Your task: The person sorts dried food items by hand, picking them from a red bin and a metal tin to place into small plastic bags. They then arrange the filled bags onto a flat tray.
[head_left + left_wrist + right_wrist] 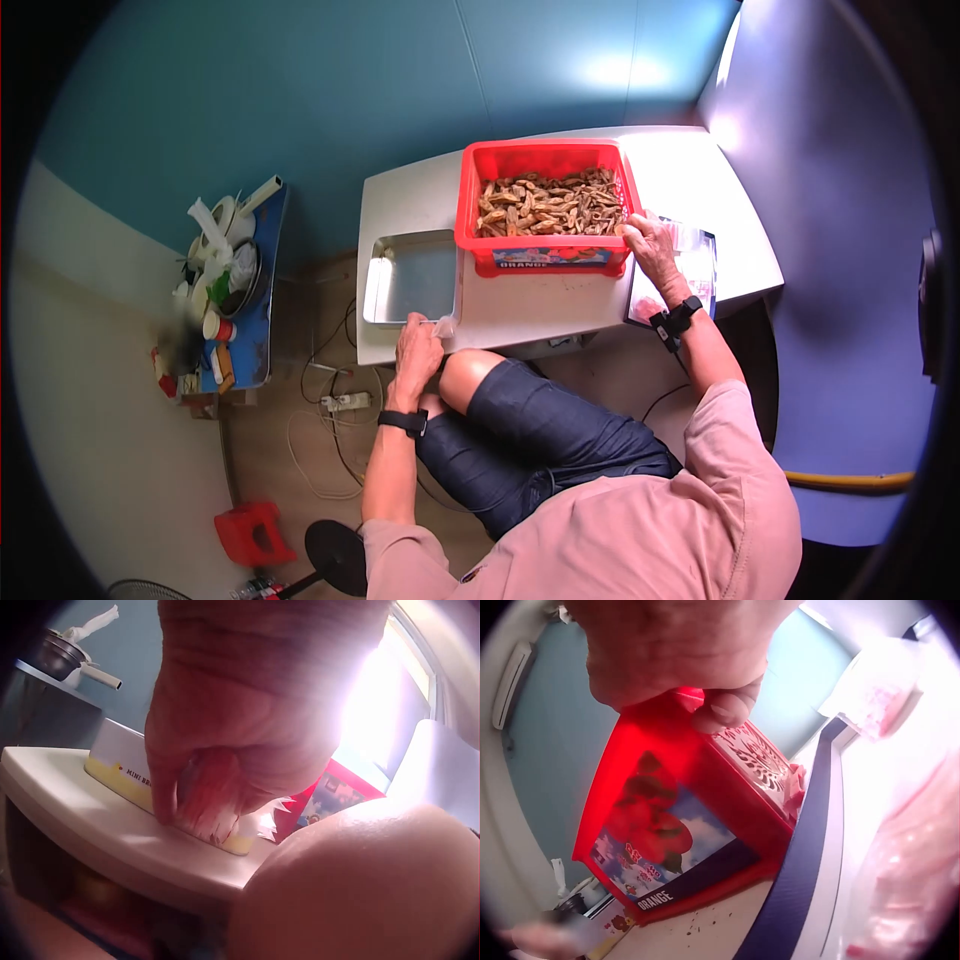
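Observation:
A red plastic basket (548, 243) with an "ORANGE" label stands on the white table, holding many brown, dried-looking pieces (550, 203). My right hand (655, 252) grips its front right corner; the right wrist view shows the thumb and fingers around the red rim (694, 697). To the basket's left lies a shallow rectangular tray (412, 280) with nothing visible in it. At the tray's front edge, my left hand (418, 352) holds crumpled clear plastic (444, 327). In the left wrist view that plastic (214, 806) has reddish marks and sits between curled fingers.
A dark-edged shallow box (700, 275) with clear and pink plastic packets stands right of the basket. On the far left, a blue side table (262, 300) carries bowls, a cup and other items. A power strip (345, 402), cables and a red stool (252, 533) are on the floor.

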Action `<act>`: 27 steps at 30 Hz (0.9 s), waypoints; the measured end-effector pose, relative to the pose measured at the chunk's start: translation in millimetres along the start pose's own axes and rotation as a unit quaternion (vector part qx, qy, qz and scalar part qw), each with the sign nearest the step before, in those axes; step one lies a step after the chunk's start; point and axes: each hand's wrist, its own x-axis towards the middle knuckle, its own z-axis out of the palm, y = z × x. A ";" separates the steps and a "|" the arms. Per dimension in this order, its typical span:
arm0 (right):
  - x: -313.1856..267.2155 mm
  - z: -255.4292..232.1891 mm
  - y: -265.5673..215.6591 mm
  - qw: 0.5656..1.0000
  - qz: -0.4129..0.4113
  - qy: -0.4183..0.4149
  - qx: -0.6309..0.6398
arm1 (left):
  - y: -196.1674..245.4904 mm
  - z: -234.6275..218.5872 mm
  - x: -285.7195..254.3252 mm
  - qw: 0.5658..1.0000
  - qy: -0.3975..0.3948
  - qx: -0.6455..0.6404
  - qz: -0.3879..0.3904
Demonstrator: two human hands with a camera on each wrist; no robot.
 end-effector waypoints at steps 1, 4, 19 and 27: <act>0.3 3.7 5.7 0.998 -0.048 0.020 -0.038 | 0.8 1.1 3.2 1.000 -0.004 -0.002 0.005; 2.1 8.1 17.8 0.996 -0.073 0.024 -0.047 | 2.8 7.9 1.6 1.000 0.008 -0.006 -0.010; 11.0 17.0 44.6 0.980 -0.175 0.030 -0.086 | 15.2 26.6 23.8 0.999 0.037 0.003 -0.032; 18.8 21.7 58.1 0.975 -0.210 0.025 -0.070 | 24.1 23.8 15.6 0.993 0.045 -0.102 -0.031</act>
